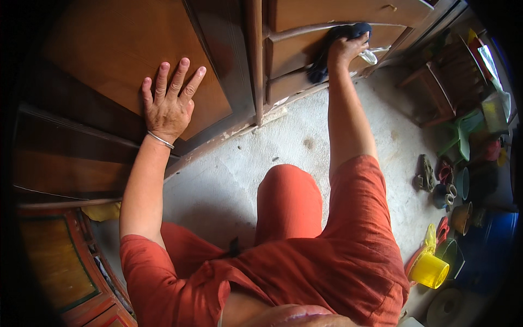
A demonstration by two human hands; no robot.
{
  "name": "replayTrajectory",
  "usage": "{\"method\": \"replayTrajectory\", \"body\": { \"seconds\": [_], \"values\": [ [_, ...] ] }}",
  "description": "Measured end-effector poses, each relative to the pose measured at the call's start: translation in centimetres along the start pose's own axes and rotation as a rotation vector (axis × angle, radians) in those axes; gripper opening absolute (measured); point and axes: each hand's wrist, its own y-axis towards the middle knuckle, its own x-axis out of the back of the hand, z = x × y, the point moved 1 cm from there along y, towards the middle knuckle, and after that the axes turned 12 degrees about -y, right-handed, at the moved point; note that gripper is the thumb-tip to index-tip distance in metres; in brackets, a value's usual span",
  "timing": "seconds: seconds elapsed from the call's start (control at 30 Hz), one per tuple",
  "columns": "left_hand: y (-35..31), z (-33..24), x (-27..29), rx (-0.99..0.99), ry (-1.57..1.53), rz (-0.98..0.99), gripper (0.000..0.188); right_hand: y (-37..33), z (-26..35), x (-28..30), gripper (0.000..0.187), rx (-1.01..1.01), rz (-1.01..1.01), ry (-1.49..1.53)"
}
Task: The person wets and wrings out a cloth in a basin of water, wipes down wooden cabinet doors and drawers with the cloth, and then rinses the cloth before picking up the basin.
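In the head view, the left hand (169,111) is laid flat with its fingers spread on the wide wooden panel (125,49); nothing is held in it, and the placing is probably meant to brace the body while the other arm is stretched out. The dark cloth (317,72) lies against the drawer fronts (297,52) to the right, bunched and grasped by the right hand (347,50), likely so that it can be kept pressed to the wood. A pale, crumpled piece (368,56) sticks out beside that hand; whether it is gripped too cannot be told. Counted, there are two hands, one dark cloth, one pale piece, one bracelet (160,140) on the left wrist and three drawer fronts in sight. On the floor (218,188) at the right, one bright yellow bucket (430,271) and one green chair (463,133) are made out; the dim clutter around them cannot be counted surely.
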Motion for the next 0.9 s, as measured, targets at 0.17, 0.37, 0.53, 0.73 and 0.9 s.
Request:
{"method": "replayTrajectory", "body": {
  "seconds": [0.17, 0.37, 0.53, 0.73, 0.9],
  "values": [
    [-0.3, -0.1, -0.7, -0.029, 0.043, -0.023, 0.065, -6.7, 3.0, 1.1, 0.057, 0.017, 0.091, 0.112],
    [-1.0, 0.5, -0.6, -0.014, 0.094, -0.045, 0.064, -17.2, 6.8, 3.1, 0.072, 0.180, 0.313, 0.224],
    [0.1, -0.2, -0.5, -0.004, -0.015, -0.053, 0.067, -10.8, -2.2, 0.6, 0.056, -0.271, 0.242, -0.070],
    [-0.7, 0.4, -0.3, -0.002, -0.015, -0.005, 0.069, -10.1, 4.7, 6.5, 0.024, -0.677, 0.578, 0.424],
    [-0.4, -0.2, -0.3, -0.013, -0.020, 0.039, 0.069, -8.5, 9.9, 10.7, 0.021, -0.589, 0.603, 0.866]
  ]
}}
